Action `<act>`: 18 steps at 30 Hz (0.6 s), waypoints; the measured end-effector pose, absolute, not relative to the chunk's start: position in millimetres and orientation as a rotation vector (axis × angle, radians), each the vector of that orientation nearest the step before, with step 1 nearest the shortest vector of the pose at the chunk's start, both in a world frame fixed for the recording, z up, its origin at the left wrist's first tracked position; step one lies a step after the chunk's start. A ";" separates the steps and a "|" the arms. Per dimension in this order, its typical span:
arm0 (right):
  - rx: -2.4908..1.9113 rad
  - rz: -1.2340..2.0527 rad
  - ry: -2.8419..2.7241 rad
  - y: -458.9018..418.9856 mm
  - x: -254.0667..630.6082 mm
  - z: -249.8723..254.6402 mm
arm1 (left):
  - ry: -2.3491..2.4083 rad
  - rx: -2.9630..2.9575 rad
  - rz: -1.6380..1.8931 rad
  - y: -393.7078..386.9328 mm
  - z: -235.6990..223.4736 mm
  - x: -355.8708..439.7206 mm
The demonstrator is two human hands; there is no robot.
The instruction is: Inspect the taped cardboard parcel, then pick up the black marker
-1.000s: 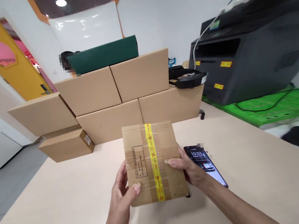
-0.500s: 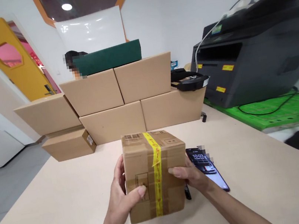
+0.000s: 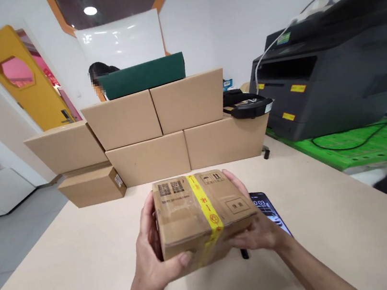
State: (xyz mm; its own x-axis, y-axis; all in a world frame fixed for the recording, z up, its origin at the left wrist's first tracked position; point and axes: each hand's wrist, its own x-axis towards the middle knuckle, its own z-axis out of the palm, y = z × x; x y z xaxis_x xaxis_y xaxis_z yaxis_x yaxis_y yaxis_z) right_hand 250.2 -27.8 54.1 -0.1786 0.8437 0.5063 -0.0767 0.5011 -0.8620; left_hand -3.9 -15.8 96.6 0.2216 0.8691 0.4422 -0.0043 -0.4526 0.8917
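office room, white walls. yellow door [image 3: 19, 79] with a hexagonal window, far left. whiteboard [image 3: 120, 42] on the far wall. dark green board [image 3: 141, 76] along the top of a stack of cardboard cartons [image 3: 148, 137]; a co-worker's dark hair [image 3: 100, 70] just behind it. black headband device [image 3: 246, 106] on the stack's right end. loose carton [image 3: 93, 189] at the stack's lower left. large dark office printer [image 3: 324, 74] with yellow labels, on a green plastic pallet [image 3: 357, 147], right.

head view, over the pale surface [image 3: 336, 225]: taped cardboard parcel [image 3: 192, 213] with yellow tape, held up in both hands at centre of view. long axis runs across the view, slightly tilted. left grip [image 3: 151, 263] closed on the left end, thumb on the front face. right grip [image 3: 257, 232] closed on the right end, fingertips over the far edge. neither hand nearer: one at each end. smartphone [image 3: 268, 206] lies just beyond the right grip; small black pen [image 3: 244, 253] just below the parcel.
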 end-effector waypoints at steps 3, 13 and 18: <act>-0.768 0.633 -1.715 -31.1 258.9 70.7 | 0.894 1.966 1.370 -19.4 95.4 -8.8; -0.667 0.085 -2.215 -31.4 243.5 107.3 | 0.915 2.520 1.173 -27.5 94.3 -6.2; -0.746 0.114 -2.053 -32.2 243.6 86.0 | 0.827 2.831 1.119 -26.8 90.0 -6.7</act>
State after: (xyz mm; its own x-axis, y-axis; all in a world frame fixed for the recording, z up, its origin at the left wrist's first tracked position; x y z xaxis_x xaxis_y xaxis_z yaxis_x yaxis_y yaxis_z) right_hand 243.6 -32.2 86.0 -0.3947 0.5476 0.7378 0.4628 0.8122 -0.3552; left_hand -6.7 -26.8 90.0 0.6110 0.4661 0.6398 0.4750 -0.8625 0.1747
